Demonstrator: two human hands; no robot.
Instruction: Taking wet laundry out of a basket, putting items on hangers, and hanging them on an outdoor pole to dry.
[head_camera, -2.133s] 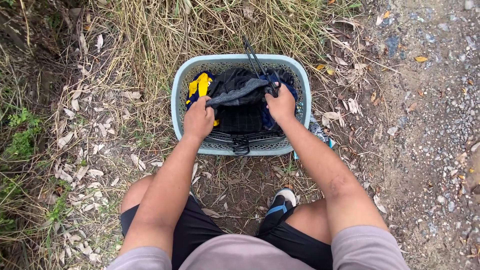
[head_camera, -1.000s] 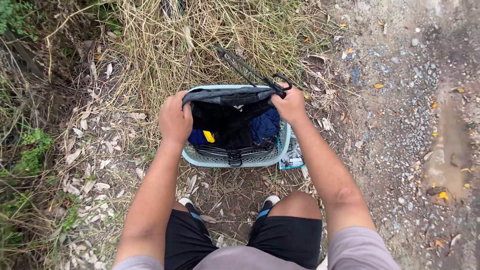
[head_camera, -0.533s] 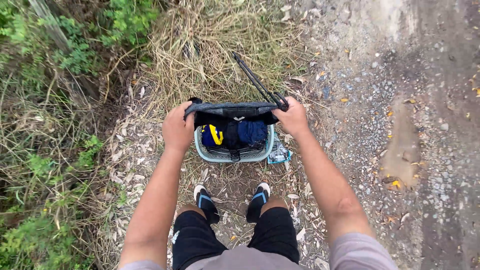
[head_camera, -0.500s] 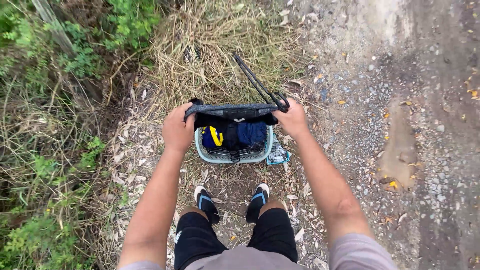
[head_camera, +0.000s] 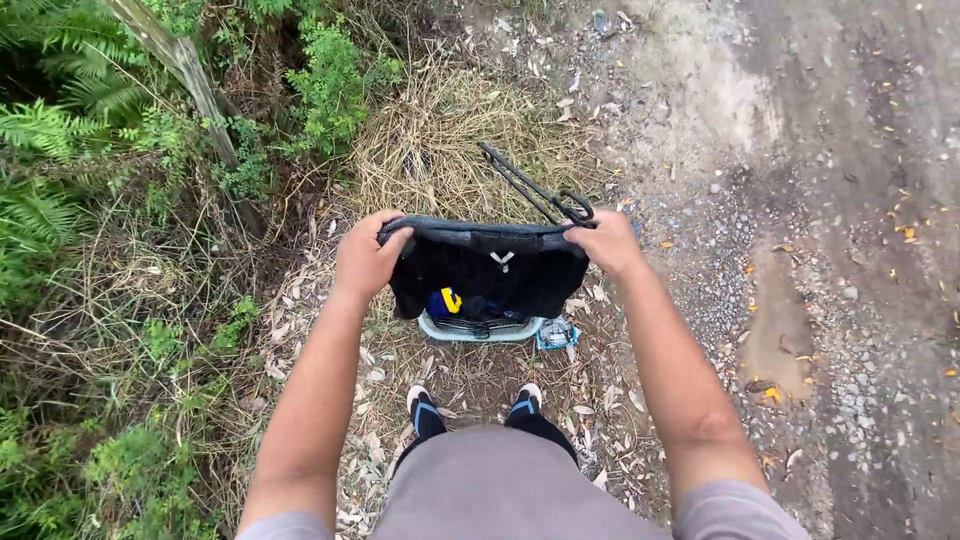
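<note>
Dry grass and leaf litter underfoot, green ferns off beyond the left hand, a gravel track with a puddle beyond the right. Black garment stretched flat between both hands, held up by its top edge, hanging in front of the body. Left hand closed around one upper corner, right hand closed around the other. Below the garment, a pale blue basket on the ground, something yellow and blue inside. Black cord trailing away past the right hand. Shoes just below the basket.
</note>
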